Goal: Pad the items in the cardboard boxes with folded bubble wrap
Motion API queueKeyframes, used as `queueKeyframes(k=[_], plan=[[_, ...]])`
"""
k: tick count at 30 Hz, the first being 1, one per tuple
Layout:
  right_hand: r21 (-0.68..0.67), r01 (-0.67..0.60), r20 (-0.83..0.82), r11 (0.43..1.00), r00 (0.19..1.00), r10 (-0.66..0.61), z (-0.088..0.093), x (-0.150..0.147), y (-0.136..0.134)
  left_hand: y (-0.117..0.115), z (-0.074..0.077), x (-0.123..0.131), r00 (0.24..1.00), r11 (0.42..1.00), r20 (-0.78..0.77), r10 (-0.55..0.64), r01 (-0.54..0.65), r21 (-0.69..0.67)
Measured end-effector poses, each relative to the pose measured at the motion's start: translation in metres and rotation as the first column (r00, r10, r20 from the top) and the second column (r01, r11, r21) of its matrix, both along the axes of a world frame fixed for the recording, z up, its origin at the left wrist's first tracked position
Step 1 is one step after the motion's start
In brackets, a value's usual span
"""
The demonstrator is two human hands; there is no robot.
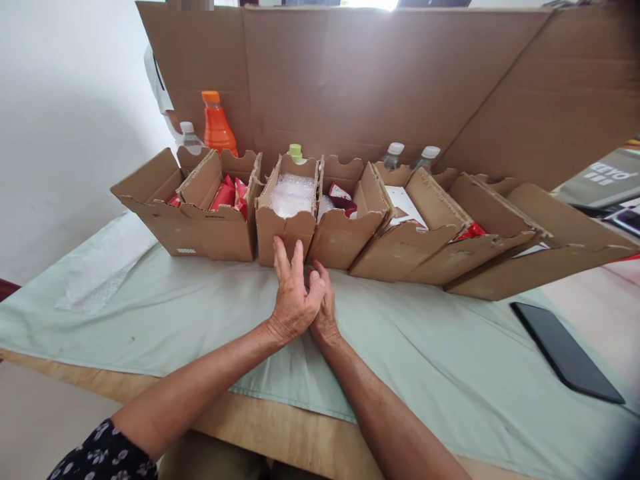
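Note:
My left hand (291,293) rests on the pale green cloth (425,360), fingers stretched toward the front of a small cardboard box (285,230) that holds bubble wrap (291,195). It overlaps my right hand (324,303), which lies under and beside it with fingers partly curled; most of those fingers are hidden. Neither hand visibly holds anything. A row of several open cardboard boxes stretches across the table just beyond the hands, some with red packets (227,195) inside.
A big cardboard sheet (375,80) stands behind the boxes. An orange bottle (217,125), a green-capped bottle (295,153) and clear bottles (393,155) stand at the back. A black phone (565,352) lies at right. Bubble wrap sheet (107,263) lies at left.

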State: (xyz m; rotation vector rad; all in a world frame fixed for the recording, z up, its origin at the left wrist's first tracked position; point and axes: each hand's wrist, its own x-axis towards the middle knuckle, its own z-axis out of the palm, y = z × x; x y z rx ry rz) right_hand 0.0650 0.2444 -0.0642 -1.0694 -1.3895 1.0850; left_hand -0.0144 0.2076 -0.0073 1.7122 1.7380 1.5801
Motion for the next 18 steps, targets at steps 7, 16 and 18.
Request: queueKeyframes(k=[7,16,18], plan=[[0.007,0.023,0.024,1.0,0.999,-0.023,0.005,0.002,0.001,-0.017,0.003,-0.017,0.993,0.993,-0.018,-0.114,0.113,-0.037],[0.199,-0.089,0.073,0.976,0.994,0.076,0.068,-0.018,-0.02,-0.103,-0.015,-0.136,0.964,0.942,0.051,0.262,-0.244,-0.232],[0.245,-0.245,0.172,0.938,0.963,0.206,0.096,-0.038,-0.022,-0.111,-0.022,-0.147,0.935,0.922,0.133,0.329,-0.287,-0.261]])
